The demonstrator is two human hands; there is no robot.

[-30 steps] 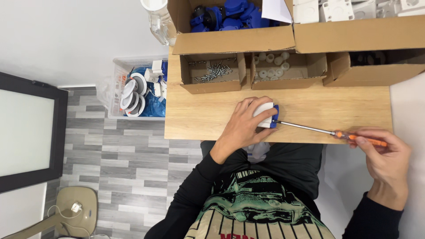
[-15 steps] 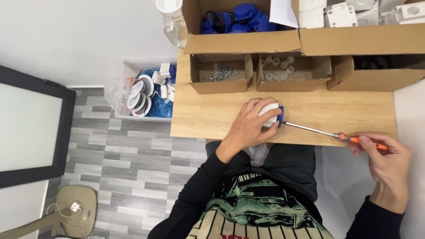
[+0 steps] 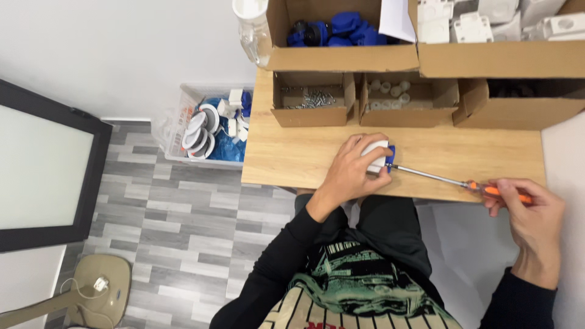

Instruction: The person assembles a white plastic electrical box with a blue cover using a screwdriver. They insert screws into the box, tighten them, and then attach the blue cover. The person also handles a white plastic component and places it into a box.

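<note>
My left hand (image 3: 350,173) presses down on a small white and blue plastic part (image 3: 379,157) lying on the wooden table (image 3: 292,158). My right hand (image 3: 527,216) grips the orange handle of a long screwdriver (image 3: 463,183). Its metal shaft runs left, and the tip meets the blue side of the part. Most of the part is hidden under my left fingers.
Open cardboard boxes line the table's back: one with screws (image 3: 311,97), one with small white pieces (image 3: 393,91), one with blue parts (image 3: 335,30), one with white parts (image 3: 487,18). A clear bottle (image 3: 253,30) stands at the left corner. A floor basket (image 3: 213,128) holds white fittings.
The view has shifted slightly, so the table sits a little further right and lower. Both hands keep their hold and the screwdriver stays against the part.
</note>
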